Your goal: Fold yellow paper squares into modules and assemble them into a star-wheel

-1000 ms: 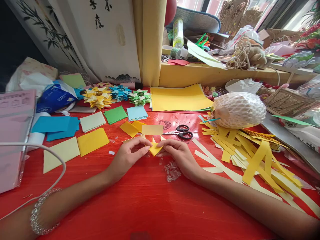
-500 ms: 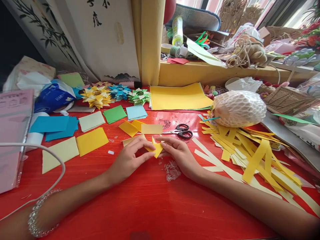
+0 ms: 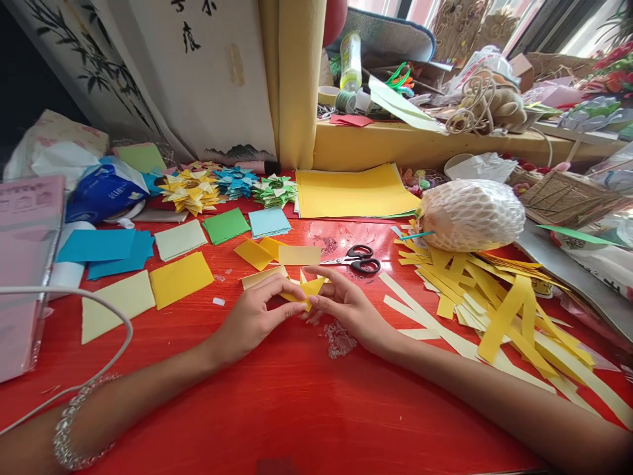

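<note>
Both grips are pinched on one small folded yellow piece [image 3: 307, 290]: the left hand [image 3: 254, 315] nips its left edge between thumb and fingertips, and the right hand [image 3: 346, 305] nips its right edge, forefinger stretched over the top. The piece sits between the two hands, just above the red surface [image 3: 297, 402], near the middle and close to the person. Whether it touches the surface I cannot tell.

From the head view, both forearms lie along the surface, and there is a bracelet [image 3: 69, 429] on the left wrist. Just behind the hands lie scissors [image 3: 359, 258], shut, handles to the right. Beside them sit a few yellow and cream slips [image 3: 277, 254]. To the right is a heap of yellow strips [image 3: 494, 297], and behind that a net-wrapped ball [image 3: 469, 214]. Yellow sheets [image 3: 351, 191] lie flat at the back. On the left at the back are three folded paper stars, yellow [image 3: 192, 188], blue [image 3: 237, 181] and green [image 3: 274, 190], with coloured squares [image 3: 226, 225] laid out in front of them. A white cable [image 3: 99, 310] loops over the left edge.
</note>
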Tool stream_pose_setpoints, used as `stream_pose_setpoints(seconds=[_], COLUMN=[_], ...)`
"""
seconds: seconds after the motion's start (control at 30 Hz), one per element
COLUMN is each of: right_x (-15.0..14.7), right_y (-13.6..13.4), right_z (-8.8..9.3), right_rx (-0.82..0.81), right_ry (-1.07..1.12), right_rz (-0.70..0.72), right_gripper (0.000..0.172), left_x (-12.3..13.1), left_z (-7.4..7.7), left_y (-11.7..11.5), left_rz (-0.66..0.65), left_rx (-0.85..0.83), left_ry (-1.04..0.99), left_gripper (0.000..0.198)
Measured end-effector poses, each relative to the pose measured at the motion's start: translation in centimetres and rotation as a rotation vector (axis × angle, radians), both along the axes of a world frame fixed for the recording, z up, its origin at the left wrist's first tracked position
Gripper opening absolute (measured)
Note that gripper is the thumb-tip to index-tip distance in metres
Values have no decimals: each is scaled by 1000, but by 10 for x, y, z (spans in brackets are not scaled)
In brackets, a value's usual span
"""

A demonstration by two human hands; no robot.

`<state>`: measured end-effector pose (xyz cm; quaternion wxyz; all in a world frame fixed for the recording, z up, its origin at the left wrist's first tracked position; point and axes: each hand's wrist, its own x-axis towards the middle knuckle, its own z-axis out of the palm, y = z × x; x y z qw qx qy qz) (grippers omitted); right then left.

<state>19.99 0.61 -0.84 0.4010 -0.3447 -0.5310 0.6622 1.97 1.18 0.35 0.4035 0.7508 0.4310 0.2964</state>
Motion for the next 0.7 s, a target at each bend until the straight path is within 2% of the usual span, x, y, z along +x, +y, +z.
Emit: stream_pose_setpoints(seconds=[0.1,0.2,0.27,0.33,0.43,0.5,0.57,0.6,0.7], right_x=[1,2,2,1,0,0,0,0,-1], right_y=[-2,-5,-8,-8,-7,-6,-5,-6,-5], right_z=[-2,-2,-2,-2,-3,-3,-2,-2,-1], right_rx=[66,148,175,171,138,119,102,87,29], right_ry=[-55,-193,-261,-284,-228,-211,-224,-227,-169], right_rz=[40,167,244,249,166,159,189,197,135], right_gripper=[45,53,58,60,61,48,24,21,25], left_x=[1,2,2,2,1,1,1,1,1], left_z=[0,-2,-3,-3,-2,-2,-2,-2,-1], left_y=[-1,-1,0,0,1,1,0,0,-2], left_rz=[-9,18,-15,-43,33,106,146,154,144], left_rx=[-53,-108,-134,-126,-77,-81,-132,-168,-275], left_ry=[-25,-96,-84,-39,-52,-120,-195,-223,-293], left_gripper=[15,17,17,17,18,16,14,14,14])
